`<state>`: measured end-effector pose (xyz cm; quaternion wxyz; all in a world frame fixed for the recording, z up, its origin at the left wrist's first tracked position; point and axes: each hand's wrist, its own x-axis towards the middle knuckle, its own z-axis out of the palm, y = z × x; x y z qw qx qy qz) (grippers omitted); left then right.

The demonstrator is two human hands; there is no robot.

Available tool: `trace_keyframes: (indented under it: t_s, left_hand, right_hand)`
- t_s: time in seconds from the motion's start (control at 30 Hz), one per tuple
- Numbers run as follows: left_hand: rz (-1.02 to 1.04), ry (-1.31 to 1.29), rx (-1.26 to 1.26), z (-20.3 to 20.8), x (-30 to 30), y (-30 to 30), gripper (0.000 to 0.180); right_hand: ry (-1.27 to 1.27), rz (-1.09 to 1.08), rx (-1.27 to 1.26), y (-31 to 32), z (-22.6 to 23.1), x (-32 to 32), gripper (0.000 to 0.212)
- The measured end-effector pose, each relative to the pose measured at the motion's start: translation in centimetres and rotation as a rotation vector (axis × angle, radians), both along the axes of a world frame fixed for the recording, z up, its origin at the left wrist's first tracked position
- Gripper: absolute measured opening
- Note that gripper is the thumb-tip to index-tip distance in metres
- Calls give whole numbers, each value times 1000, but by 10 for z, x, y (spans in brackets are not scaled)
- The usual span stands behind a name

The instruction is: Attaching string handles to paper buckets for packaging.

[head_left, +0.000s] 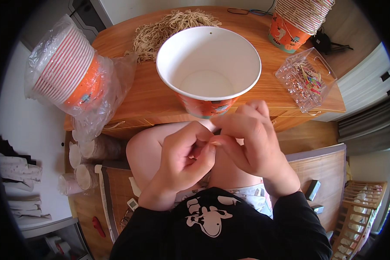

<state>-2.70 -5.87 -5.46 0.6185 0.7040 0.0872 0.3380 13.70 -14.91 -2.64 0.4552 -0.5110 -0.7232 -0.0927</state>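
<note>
Over my lap, my left hand and my right hand meet fingertip to fingertip, thumbs and forefingers pinched together. Whatever lies between them is too small or too hidden to make out. Just beyond, a large paper bucket stands upright at the table's near edge. It is white inside and orange-printed outside, with a small hole under its far rim. Neither hand grips the bucket; the right hand's knuckles overlap its lower edge in the view.
Behind the bucket lies a heap of tan cords on the wooden table. A bagged stack of buckets is at left. At right are a clear box of small parts and stacked corded buckets. Wrapped stacks stand lower left.
</note>
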Motion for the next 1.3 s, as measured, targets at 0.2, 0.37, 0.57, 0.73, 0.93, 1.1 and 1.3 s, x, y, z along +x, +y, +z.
trace_keyframes:
  t_s: [0.2,0.37,0.57,0.73,0.93,1.1,1.3]
  left_hand:
    - [392,-138,143,-9,21,11,7]
    - [379,-117,128,-8,33,11,6]
    - [330,-203,65,-13,38,14,5]
    - [351,-152,133,-9,35,15,2]
    - [391,-191,80,-8,44,11,3]
    - [408,-43,66,-4,34,10,9]
    - [420,-77,59,-2,37,9,11]
  right_hand:
    - [240,-24,-127,-6,14,9,47]
    - [357,-135,-65,-4,14,4,45]
    - [360,-163,-31,1,12,4,44]
    - [154,-171,28,9,31,13,41]
    - [-107,-98,-49,37,66,35,38]
    - [-109,163,-565,65,86,57,33]
    - [-88,400,-784,93,88,66,30]
